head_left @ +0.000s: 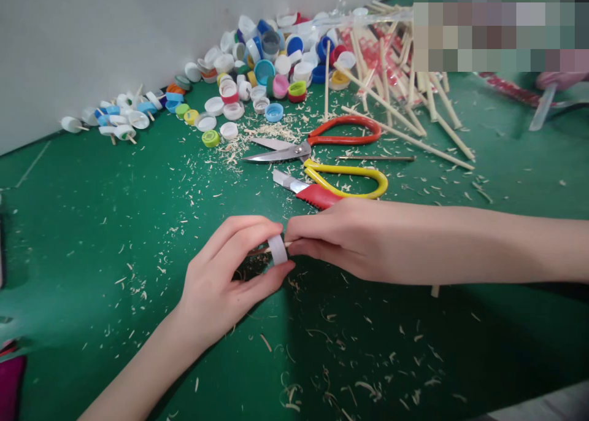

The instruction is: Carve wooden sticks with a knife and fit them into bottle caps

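Between thumb and fingers, my left hand [230,264] grips a white bottle cap [278,250] by its rim, turned on edge. A thin wooden stick [264,249] passes through the cap, and its right end is pinched by my right hand [329,234]. Much of the stick is hidden by my fingers. Just beyond my right hand lies a utility knife [315,194] with a red handle and its blade out. Scissors [301,151] with one red and one yellow handle lie open behind it.
Many loose bottle caps [264,71] are heaped against the wall. Caps on short sticks [122,117] lie further left. Wooden sticks [391,102] and a clear plastic bag [368,46] fill the back right. A thin metal rod [377,158] lies by the scissors. Shavings litter the green table [92,237].
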A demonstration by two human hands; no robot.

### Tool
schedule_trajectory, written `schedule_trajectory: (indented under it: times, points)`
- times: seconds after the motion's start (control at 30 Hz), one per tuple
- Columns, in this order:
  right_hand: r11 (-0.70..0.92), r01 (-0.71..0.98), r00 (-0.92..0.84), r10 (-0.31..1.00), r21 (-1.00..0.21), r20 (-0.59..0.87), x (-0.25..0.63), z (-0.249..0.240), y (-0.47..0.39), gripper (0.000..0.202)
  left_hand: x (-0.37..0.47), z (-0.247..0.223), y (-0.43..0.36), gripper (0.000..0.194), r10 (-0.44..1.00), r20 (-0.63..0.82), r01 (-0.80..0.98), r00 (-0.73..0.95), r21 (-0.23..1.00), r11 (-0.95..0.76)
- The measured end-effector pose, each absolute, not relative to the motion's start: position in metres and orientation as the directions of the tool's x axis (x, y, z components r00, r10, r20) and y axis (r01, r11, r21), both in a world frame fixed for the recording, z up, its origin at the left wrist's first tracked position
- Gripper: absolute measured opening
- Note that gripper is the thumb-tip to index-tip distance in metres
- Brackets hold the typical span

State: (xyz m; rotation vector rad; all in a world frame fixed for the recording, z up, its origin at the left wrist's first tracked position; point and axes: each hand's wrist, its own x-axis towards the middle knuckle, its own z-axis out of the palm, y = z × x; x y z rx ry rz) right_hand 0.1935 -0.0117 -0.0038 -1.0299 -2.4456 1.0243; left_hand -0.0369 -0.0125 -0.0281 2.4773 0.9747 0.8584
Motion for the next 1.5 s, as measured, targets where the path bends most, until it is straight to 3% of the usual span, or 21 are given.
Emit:
schedule_trajectory:
  times: [0.23, 0.5, 0.57, 0.67, 0.77, 0.83, 0.93, 1.03, 1.17, 1.3, 1.5]
  points:
    - [0.476, 0.548, -0.687, 0.725, -0.688, -0.046, 0.192, -0.005, -0.015, 0.029, -0.036, -0.028, -0.012, 0.016, 0.7, 0.407, 0.481, 0.587, 0.52, -0.706]
    - [0.498, 0.482, -0.781, 0.617, -0.721, -0.096, 0.197, -0.006, -0.013, 0.025, -0.032, -0.024, -0.014, 0.013, 0.687, 0.368, 0.458, 0.627, 0.539, -0.707]
    - [0.607, 0.46, -0.824, 0.564, -0.648, -0.057, 0.199, -0.006, -0.014, 0.019, -0.032, -0.024, -0.014, 0.015, 0.691, 0.355, 0.46, 0.629, 0.547, -0.699]
    - [0.796, 0.444, -0.863, 0.504, -0.412, 0.044, 0.202, -0.009, -0.019, 0.019, -0.032, -0.024, -0.015, 0.016, 0.728, 0.304, 0.478, 0.615, 0.59, -0.651]
    - [0.871, 0.427, -0.874, 0.467, -0.24, 0.138, 0.201, -0.01, -0.023, 0.022, -0.032, -0.025, -0.015, 0.016, 0.743, 0.285, 0.467, 0.606, 0.628, -0.622]
    - [0.856, 0.421, -0.874, 0.472, -0.301, 0.119, 0.201, -0.009, -0.024, 0.022, -0.033, -0.026, -0.015, 0.015, 0.727, 0.283, 0.423, 0.625, 0.661, -0.62]
    - [0.724, 0.437, -0.862, 0.507, -0.534, -0.02, 0.2, -0.007, -0.021, 0.019, -0.035, -0.028, -0.013, 0.011, 0.667, 0.292, 0.332, 0.686, 0.69, -0.643]
    - [0.582, 0.429, -0.855, 0.508, -0.691, -0.103, 0.198, -0.005, -0.017, 0.017, -0.038, -0.031, -0.012, 0.009, 0.577, 0.293, 0.311, 0.762, 0.616, -0.723]
    - [0.454, 0.388, -0.864, 0.483, -0.802, -0.145, 0.196, 0.0, -0.012, 0.023, -0.04, -0.035, -0.013, 0.011, 0.468, 0.355, 0.263, 0.809, 0.493, -0.829]
    - [0.383, 0.344, -0.876, 0.459, -0.857, -0.146, 0.196, 0.002, -0.01, 0.022, -0.038, -0.036, -0.015, 0.013, 0.425, 0.415, 0.211, 0.805, 0.469, -0.858]
    - [0.572, 0.355, -0.86, 0.51, -0.739, -0.019, 0.198, -0.011, -0.012, 0.022, -0.04, -0.032, -0.016, 0.013, 0.515, 0.357, 0.286, 0.779, 0.529, -0.799]
